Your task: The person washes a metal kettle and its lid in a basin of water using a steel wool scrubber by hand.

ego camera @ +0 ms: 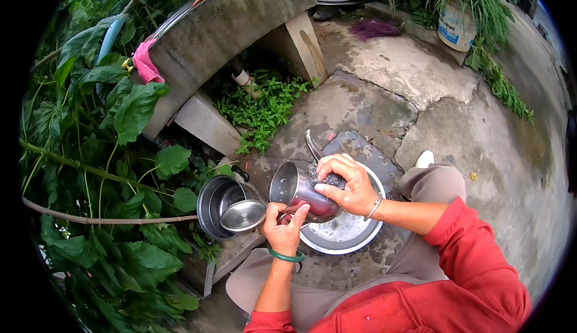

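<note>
My left hand point(283, 229) grips the handle side of a shiny metal pitcher point(315, 202), tilted with its open mouth facing left. A curved metal spout rises at its far side. In my right hand point(349, 184) is a steel-wool scrubber point(332, 179), pressed against the pitcher's outer wall. Beneath both hands a wide metal basin point(345, 238) sits on the ground, with liquid and foam in it. Left of the pitcher stands a metal pot point(212, 197) with a black handle, and a round metal lid point(243, 215) rests at its rim.
A concrete slab point(234, 31) on supports stands beyond the pot, with a pink cloth point(147, 62) over its end. Leafy plants point(112, 261) crowd the left side. A planted bucket point(456, 26) stands at the far right. The concrete ground point(437, 76) is cracked.
</note>
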Demonstrator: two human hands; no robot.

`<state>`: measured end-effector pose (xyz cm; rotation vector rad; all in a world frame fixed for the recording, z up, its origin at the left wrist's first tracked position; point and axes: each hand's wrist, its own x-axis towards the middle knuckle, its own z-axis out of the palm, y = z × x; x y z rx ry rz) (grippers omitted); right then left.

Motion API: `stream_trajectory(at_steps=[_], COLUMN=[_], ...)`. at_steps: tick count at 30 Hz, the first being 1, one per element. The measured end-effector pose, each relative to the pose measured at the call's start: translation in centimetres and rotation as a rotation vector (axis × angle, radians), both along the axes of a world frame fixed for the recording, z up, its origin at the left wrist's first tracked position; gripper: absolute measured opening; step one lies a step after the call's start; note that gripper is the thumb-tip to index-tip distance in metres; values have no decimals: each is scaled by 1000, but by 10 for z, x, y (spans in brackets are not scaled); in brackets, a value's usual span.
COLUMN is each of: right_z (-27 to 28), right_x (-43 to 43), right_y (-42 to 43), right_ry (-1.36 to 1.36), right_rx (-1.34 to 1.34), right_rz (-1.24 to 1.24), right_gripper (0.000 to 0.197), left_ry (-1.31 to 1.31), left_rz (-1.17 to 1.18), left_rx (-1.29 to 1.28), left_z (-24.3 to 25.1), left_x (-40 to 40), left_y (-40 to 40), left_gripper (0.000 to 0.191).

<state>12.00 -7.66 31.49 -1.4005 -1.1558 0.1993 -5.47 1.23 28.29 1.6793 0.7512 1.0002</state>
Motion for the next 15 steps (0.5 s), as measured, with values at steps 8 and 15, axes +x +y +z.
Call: stream_trajectory(at_steps=[8,15], right_z=[-7,-4], right_x=[11,20], right_y=[-4,-9], right_ry=[95,239], right_rx=[44,116], right_rz=[66,124], right_gripper=[20,20], left_ry=[-169,-271], left_rz=[1,-28], left_rx=[-216,-434], left_z=[3,11], left_x=[-9,-5], left_y=[6,6], left_gripper=[19,23])
